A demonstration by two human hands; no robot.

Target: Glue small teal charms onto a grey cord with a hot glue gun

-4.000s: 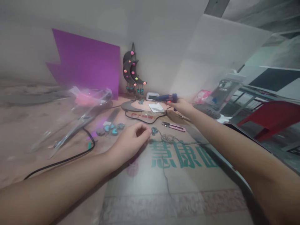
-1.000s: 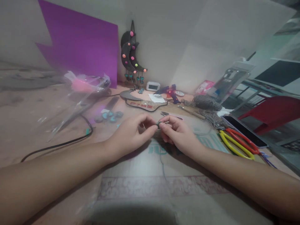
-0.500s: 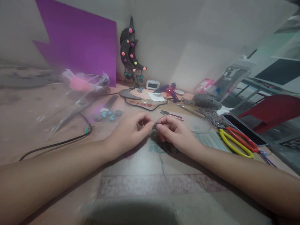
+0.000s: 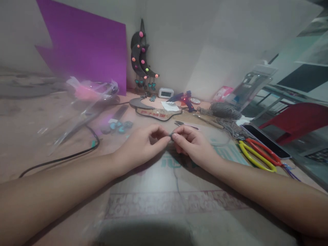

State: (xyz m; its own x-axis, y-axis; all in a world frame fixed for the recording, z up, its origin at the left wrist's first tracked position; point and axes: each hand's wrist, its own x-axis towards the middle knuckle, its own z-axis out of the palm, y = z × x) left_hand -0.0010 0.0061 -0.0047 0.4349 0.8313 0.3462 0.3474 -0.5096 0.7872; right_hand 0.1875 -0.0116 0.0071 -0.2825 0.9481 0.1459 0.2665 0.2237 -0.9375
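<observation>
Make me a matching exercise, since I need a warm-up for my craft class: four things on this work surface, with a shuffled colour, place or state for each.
1. Glue gun
2. Yarn ball
3. Digital clock
4. Small piece

A. Grey, wound in a bundle
B. Pinched between left hand and right hand
C. Blue, with a red light glowing
D. White case around a dark display

Right pairs: 1-C, 2-A, 3-D, 4-B
</observation>
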